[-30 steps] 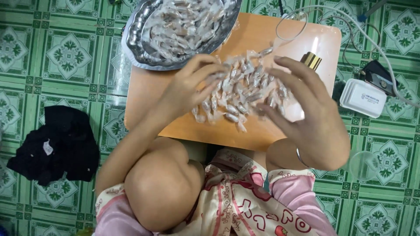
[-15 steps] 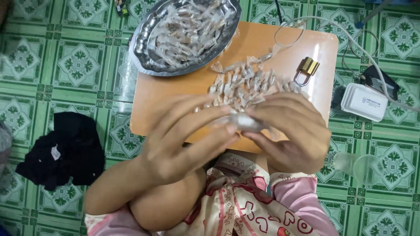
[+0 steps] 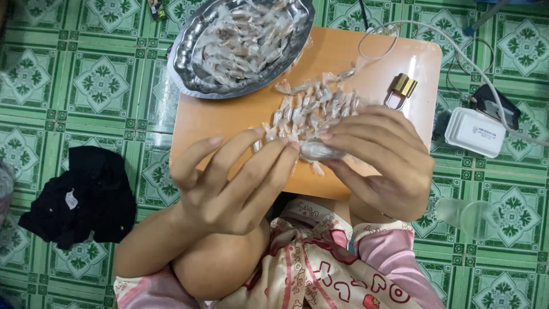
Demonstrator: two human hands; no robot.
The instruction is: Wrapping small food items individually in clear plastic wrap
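Candy (image 3: 320,151), clear-wrapped, pinched between fingertips of left hand (image 3: 229,183) and right hand (image 3: 380,163) over table's (image 3: 229,123) near edge, beside pile (image 3: 311,109). Looks light, small, wrapper slippery and crinkly; best gripped by twisted ends. Tray (image 3: 189,40) overhangs far-left corner, padlock (image 3: 400,88) far right.

Two bare hands are seen: the left hand (image 3: 229,183) and the right hand (image 3: 380,157). One round silver metal tray (image 3: 189,46), one brass padlock (image 3: 400,88), one white plastic box (image 3: 474,131) and perhaps two dozen clear-wrapped sweets (image 3: 311,109), too heaped to be counted exactly, are counted.
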